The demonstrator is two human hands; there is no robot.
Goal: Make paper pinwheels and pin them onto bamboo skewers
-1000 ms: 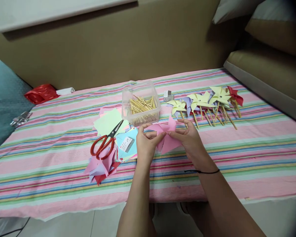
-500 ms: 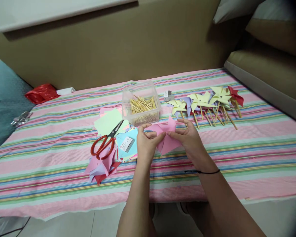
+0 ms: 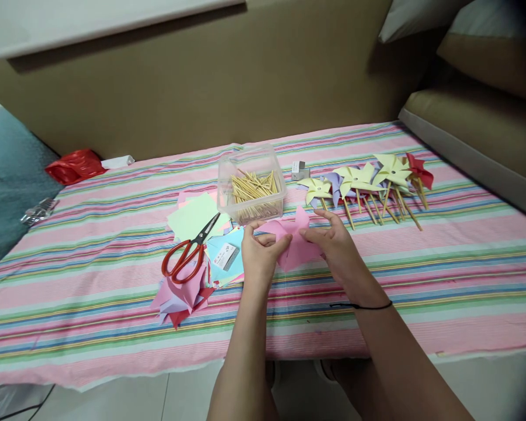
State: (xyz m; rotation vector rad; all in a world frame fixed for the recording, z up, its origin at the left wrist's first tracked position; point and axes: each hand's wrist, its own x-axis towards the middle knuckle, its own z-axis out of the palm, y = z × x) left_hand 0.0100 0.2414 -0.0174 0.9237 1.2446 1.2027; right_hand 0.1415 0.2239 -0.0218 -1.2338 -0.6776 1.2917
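A pink paper (image 3: 294, 250) with partly folded points is held up between my two hands, just in front of the clear box. My left hand (image 3: 262, 252) pinches its left side between thumb and fingers. On the right side, my right hand (image 3: 333, 242) grips the paper, the thumb near its centre and the index finger raised behind. Left of my hands, red-handled scissors (image 3: 184, 257) lie across pale green sheets (image 3: 190, 215) and pink and purple cut papers (image 3: 182, 295). Blue sheets (image 3: 234, 242) with a small labelled box (image 3: 226, 256) sit beside the scissors.
Wooden sticks (image 3: 254, 190) fill the clear plastic box (image 3: 251, 211). Finished paper pinwheels (image 3: 357, 178) lie at the right, near a small grey-and-white box (image 3: 300, 170). A red plastic bag (image 3: 76, 166) rests at the back left of the striped cloth (image 3: 114, 245).
The thumbs have drawn slightly apart at the centre of the pink paper. My right hand has shifted a little, and both hands still hold the paper.
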